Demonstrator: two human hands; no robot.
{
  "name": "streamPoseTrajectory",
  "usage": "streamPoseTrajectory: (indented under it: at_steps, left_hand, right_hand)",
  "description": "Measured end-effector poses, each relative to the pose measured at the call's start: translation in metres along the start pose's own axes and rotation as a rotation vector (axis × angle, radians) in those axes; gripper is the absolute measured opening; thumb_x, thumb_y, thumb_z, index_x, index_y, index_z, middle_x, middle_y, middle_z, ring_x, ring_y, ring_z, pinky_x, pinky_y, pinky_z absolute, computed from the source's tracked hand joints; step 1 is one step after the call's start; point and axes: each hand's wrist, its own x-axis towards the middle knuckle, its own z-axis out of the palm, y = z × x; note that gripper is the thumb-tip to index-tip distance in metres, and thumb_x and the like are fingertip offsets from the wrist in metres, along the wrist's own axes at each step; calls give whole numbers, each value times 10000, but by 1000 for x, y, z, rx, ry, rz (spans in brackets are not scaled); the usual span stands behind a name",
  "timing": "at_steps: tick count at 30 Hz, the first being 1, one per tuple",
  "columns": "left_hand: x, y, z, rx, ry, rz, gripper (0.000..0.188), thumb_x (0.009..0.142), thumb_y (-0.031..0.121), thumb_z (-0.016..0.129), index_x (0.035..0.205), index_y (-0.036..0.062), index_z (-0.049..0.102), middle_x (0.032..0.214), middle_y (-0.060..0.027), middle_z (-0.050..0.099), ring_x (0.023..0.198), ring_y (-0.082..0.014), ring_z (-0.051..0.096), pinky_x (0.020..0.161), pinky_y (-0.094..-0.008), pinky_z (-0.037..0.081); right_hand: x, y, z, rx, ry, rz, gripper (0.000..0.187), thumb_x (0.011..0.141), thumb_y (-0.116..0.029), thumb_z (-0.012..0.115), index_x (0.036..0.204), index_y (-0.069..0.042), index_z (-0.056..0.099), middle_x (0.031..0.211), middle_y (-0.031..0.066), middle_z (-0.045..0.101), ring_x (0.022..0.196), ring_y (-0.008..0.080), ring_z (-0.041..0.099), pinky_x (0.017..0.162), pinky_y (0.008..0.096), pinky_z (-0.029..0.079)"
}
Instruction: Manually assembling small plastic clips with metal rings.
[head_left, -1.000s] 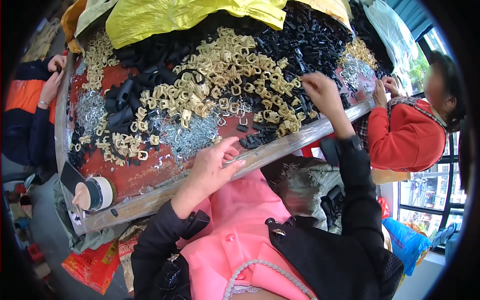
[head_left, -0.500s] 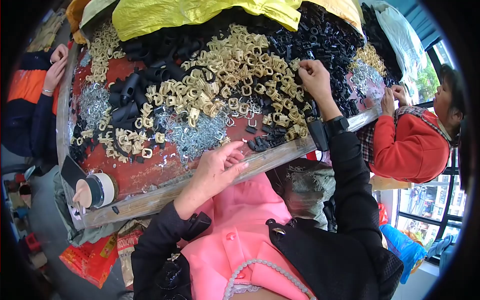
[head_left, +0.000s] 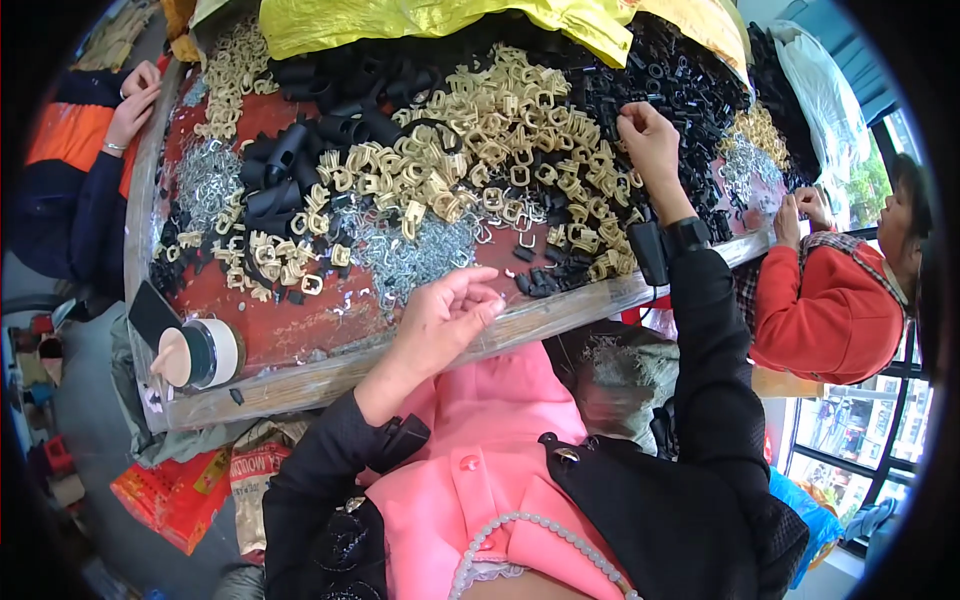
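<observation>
My right hand (head_left: pixel 652 150) is over the far part of the table, its thumb and fingertips pinched together where cream-coloured plastic rings (head_left: pixel 515 100) meet a heap of small black plastic parts (head_left: pixel 700 105). What the pinch holds, if anything, is too small to make out. Near the front edge, my left hand (head_left: pixel 440 325) has curled fingers, with thumb and forefinger close around a tiny pale spot that I cannot identify. Just beyond it lies a pile of silvery bent wire pieces (head_left: pixel 420 260). Several short black pieces (head_left: pixel 545 280) lie right of its fingertips.
The red tabletop (head_left: pixel 290 330) has a raised wooden edge (head_left: pixel 560 315). Black tubes (head_left: pixel 288 152) lie left of centre. A round jar (head_left: pixel 218 352) and a dark flat slab (head_left: pixel 153 315) occupy the near-left corner. Yellow sheeting (head_left: pixel 440 25) lies behind. One co-worker (head_left: pixel 825 305) sits right; another's hands (head_left: pixel 132 110) are left.
The view has shifted, so the table appears farther right. My right hand has moved slightly farther away, off the cream rings' edge towards the black parts. My left hand has drawn back slightly.
</observation>
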Motion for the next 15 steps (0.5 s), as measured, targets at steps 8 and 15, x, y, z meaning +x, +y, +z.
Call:
streamPoseTrajectory:
  at_steps: [8,15]
  left_hand:
    - [13,13,-1,-681,2,-198,524,826,214,520,1228,-18,276,1002,-141,521,821,-188,566,659,-257,482]
    - [2,4,-3,-739,30,-262,610,819,222,532,1262,-10,182,1032,-139,483,827,-203,558,638,-265,484]
  right_hand:
    - [-80,-87,-4,176,-294,-592,133,695,-13,584,826,-32,579,718,65,572,631,175,549,578,271,430]
    - [-121,-92,15,142,-559,-626,213,685,-36,584,895,-43,549,832,85,547,730,263,535,655,315,431]
